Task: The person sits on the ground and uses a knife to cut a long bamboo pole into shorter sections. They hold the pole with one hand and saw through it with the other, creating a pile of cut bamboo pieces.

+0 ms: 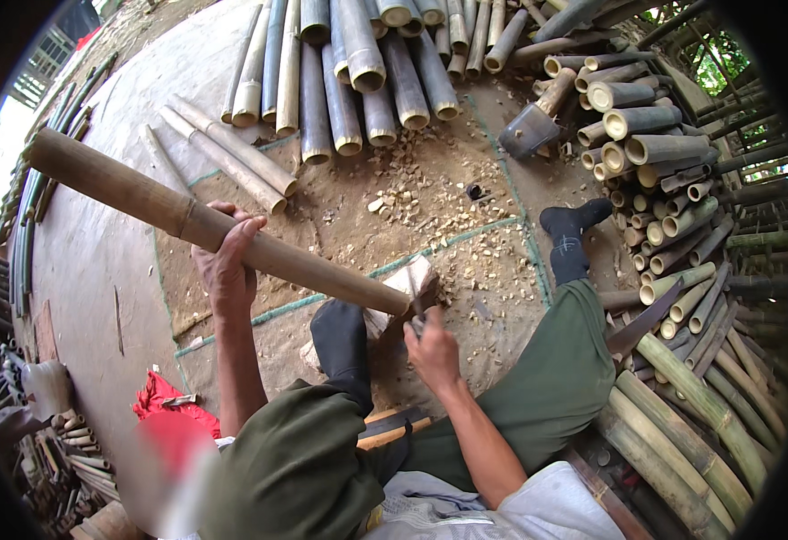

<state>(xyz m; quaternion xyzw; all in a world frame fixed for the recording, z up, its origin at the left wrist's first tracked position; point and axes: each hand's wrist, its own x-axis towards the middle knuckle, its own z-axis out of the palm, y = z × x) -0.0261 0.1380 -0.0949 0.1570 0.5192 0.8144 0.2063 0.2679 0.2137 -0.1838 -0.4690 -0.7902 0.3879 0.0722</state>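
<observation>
My left hand (225, 256) grips a long brown bamboo pole (142, 198) near its middle and holds it slanted, far end up at the left. The pole's near end rests on a pale wooden block (416, 279) between my legs. My right hand (430, 346) is closed on a small metal blade (415, 304) set against that end of the pole. Both legs in green trousers and black socks stretch out on the ground on either side of the block.
Cut bamboo lengths lie in rows at the top (358, 81) and piled at the right (664, 180). Wood chips litter the dirt (430, 198). A long knife (641, 324) lies by my right leg. A red cloth (165, 400) lies at the lower left.
</observation>
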